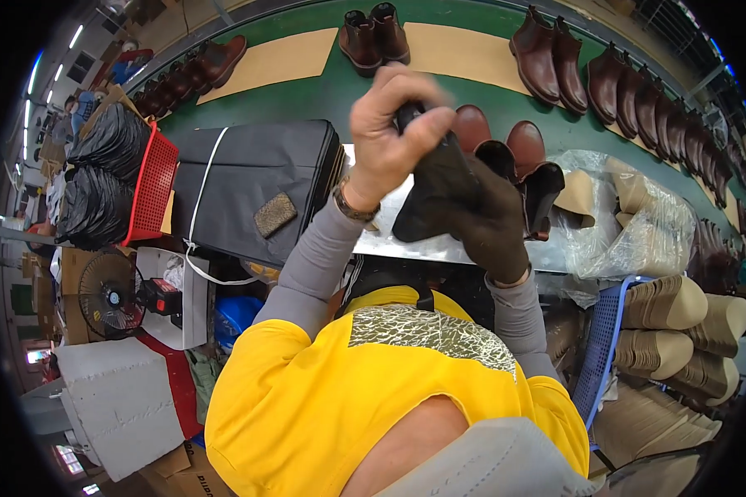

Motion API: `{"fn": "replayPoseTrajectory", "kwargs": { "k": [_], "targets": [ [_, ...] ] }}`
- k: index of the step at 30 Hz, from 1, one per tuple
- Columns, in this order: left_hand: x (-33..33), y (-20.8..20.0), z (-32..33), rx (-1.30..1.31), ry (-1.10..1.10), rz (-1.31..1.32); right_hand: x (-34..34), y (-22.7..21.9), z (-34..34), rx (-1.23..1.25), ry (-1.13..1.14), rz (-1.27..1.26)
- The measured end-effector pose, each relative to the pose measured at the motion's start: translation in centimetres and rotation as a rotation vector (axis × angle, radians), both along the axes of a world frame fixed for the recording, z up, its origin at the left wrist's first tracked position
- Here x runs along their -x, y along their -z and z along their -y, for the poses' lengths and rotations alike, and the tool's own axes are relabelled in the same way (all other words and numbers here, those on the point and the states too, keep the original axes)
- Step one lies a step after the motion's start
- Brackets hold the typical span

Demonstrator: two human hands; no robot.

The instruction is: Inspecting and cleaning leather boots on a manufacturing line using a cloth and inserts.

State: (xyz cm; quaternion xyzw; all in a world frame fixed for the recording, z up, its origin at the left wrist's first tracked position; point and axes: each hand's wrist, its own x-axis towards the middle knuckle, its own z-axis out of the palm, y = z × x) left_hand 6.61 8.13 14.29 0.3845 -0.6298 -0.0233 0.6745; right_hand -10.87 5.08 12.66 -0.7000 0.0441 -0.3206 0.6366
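Note:
My left hand, bare and smeared by motion, is raised over the bench with its fingers wrapped round the upper end of a dark, soft-looking thing. Its kind is too blurred to name. My right hand is in a dark brown glove or cloth and presses against the same dark thing from the right. The fingers of that hand are hidden. Just beyond it stands a pair of dark red ankle boots, toes pointing away, partly covered by my right hand.
Behind is a green conveyor carrying several brown boots on tan cardboard sheets. On the left lie a black-wrapped stack with a small abrasive block and a red basket. On the right sit plastic-bagged insoles and a blue crate.

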Motion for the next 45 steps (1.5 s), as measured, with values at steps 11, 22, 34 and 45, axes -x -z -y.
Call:
{"fn": "replayPoseTrajectory", "kwargs": {
  "k": [11, 22, 34, 45],
  "targets": [
    [2.9, 0.0, 1.3, -0.142, 0.512, -0.987, 3.1, -1.5, -0.1, 0.522, 0.833, 0.275],
    [4.7, 0.2, 8.9, -0.443, 0.26, 0.62, 10.7, -0.9, 3.7, -0.309, 0.631, 0.209],
    [11.6, 6.1, 17.2, -0.533, -0.103, 0.713, 13.5, 0.0, 4.3, -0.126, 0.884, 0.232],
    [1.2, 4.3, 11.9, -0.582, 0.199, 0.838, 12.0, 3.6, 0.9, -0.032, 0.621, -0.152]
  ]
}}
